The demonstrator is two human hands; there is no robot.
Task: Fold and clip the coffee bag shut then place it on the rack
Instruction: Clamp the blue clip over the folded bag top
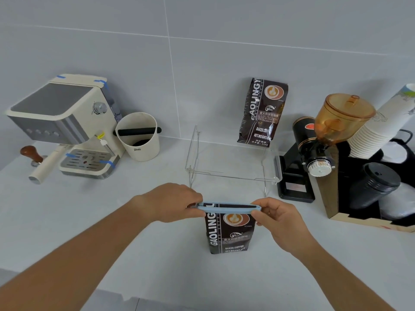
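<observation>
A dark coffee bag (pixel 229 232) stands upright on the white counter near the front. A long light-blue clip (pixel 228 208) lies across its folded top. My left hand (pixel 179 203) pinches the clip's left end. My right hand (pixel 276 217) pinches its right end. Just behind the bag stands a clear acrylic rack (pixel 232 173). A second, identical coffee bag (pixel 261 111) stands on the rack's back right, leaning against the wall.
An espresso machine (pixel 67 122) with a tamper (pixel 31 154) sits at the left, a cream knock box (pixel 138 135) beside it. A black grinder (pixel 314 149) with an amber hopper stands right of the rack. A box with paper cups (pixel 379 131) and black lids (pixel 377 185) sits far right.
</observation>
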